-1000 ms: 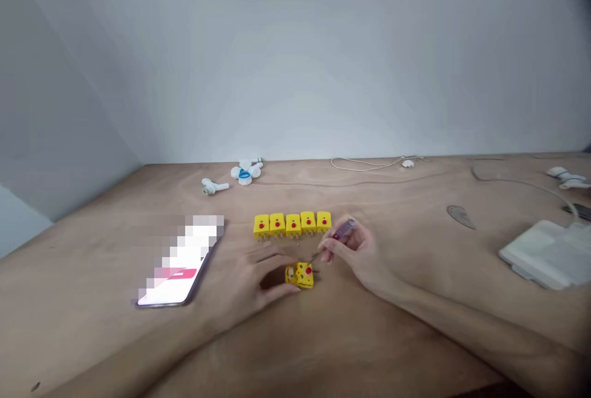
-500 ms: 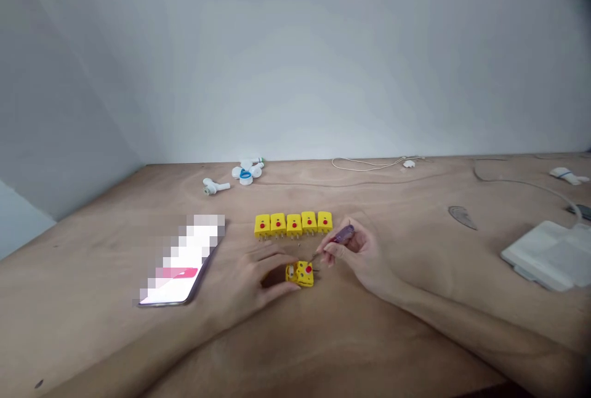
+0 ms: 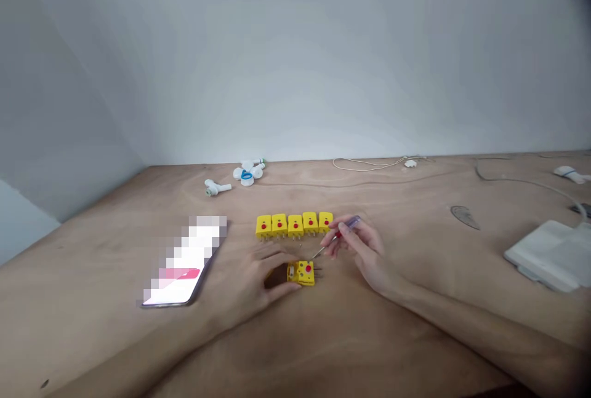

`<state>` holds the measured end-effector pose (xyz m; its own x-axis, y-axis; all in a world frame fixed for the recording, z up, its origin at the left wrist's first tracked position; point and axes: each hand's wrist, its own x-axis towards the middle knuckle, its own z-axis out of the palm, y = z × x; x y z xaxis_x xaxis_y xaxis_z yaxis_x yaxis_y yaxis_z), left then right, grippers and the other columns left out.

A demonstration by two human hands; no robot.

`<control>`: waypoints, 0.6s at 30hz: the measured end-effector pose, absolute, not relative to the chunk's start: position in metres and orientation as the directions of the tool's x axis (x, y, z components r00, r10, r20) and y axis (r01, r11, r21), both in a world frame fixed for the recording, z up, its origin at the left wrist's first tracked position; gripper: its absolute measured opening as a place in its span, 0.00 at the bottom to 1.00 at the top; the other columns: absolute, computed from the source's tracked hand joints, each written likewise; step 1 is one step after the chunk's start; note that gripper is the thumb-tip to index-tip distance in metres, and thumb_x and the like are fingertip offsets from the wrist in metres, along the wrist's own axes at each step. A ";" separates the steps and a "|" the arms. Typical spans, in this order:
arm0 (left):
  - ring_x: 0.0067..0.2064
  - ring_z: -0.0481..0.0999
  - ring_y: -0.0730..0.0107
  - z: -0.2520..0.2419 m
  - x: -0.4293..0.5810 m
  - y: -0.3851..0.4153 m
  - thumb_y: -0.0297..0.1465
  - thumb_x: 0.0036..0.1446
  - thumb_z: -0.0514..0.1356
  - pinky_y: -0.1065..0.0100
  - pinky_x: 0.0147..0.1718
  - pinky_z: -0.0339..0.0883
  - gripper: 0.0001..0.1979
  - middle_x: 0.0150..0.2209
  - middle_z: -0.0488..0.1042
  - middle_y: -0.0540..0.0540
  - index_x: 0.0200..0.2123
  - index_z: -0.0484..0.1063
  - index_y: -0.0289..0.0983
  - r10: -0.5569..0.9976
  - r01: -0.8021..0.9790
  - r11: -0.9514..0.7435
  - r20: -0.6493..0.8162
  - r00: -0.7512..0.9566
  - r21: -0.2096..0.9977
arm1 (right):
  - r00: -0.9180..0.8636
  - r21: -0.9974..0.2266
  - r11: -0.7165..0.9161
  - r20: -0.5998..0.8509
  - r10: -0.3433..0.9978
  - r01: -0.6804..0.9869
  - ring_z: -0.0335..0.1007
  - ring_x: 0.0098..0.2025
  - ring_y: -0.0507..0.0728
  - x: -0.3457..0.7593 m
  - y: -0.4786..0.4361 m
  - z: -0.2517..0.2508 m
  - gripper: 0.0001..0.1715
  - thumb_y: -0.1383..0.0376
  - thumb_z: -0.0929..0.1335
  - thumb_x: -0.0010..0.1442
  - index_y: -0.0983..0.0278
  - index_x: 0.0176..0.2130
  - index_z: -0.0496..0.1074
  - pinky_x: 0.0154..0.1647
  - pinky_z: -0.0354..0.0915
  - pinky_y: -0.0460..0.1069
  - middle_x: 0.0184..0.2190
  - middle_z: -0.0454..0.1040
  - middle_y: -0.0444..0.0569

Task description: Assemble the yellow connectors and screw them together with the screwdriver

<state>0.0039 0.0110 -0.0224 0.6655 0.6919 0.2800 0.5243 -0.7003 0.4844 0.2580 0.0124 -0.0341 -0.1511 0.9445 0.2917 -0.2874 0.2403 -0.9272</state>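
Between thumb and fingers, my left hand (image 3: 263,275) grips a yellow plug (image 3: 306,272) that lies on the wooden table with its metal pins toward the right. A red dot marks its upper face. My right hand (image 3: 362,250) is closed on a small screwdriver (image 3: 347,226) with a purple and red handle. The thin shaft slants down to the left, its tip at the plug's upper edge near the red dot. Whether the tip touches the plug is too small to tell. Behind the hands, several yellow plugs (image 3: 295,225) form a row, pins toward me.
A lit phone (image 3: 184,272) lies left of my left hand. White fittings (image 3: 247,175) sit at the back left. Near the wall is a thin white cord (image 3: 364,167). A white box-like device (image 3: 549,253) with a cable is at the right.
My right hand has shifted slightly right, and the screwdriver's handle has tilted lower to the right, showing more of its shaft. My left hand still holds the plug.
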 end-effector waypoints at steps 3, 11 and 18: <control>0.57 0.75 0.57 -0.023 0.004 0.012 0.38 0.66 0.64 0.57 0.58 0.70 0.17 0.56 0.77 0.48 0.56 0.74 0.44 0.691 0.520 -0.702 0.290 0.662 0.487 | -0.181 -0.910 0.245 0.317 0.931 -0.335 0.78 0.33 0.56 0.259 0.013 -0.035 0.12 0.56 0.68 0.70 0.61 0.41 0.71 0.35 0.71 0.50 0.34 0.81 0.49; 0.55 0.76 0.56 -0.020 0.004 0.011 0.39 0.65 0.64 0.56 0.55 0.72 0.17 0.55 0.78 0.46 0.55 0.75 0.44 0.694 0.516 -0.698 0.290 0.659 0.497 | -0.219 -0.902 0.334 0.396 0.892 -0.273 0.76 0.34 0.56 0.261 0.009 -0.036 0.11 0.58 0.64 0.73 0.60 0.40 0.70 0.38 0.71 0.52 0.36 0.79 0.48; 0.55 0.76 0.57 -0.023 0.003 0.012 0.40 0.66 0.64 0.56 0.54 0.72 0.17 0.55 0.77 0.46 0.56 0.75 0.45 0.693 0.524 -0.701 0.288 0.661 0.484 | -0.248 -0.910 0.359 0.404 0.881 -0.206 0.77 0.34 0.55 0.260 0.010 -0.034 0.12 0.57 0.63 0.74 0.61 0.40 0.69 0.39 0.73 0.52 0.36 0.79 0.48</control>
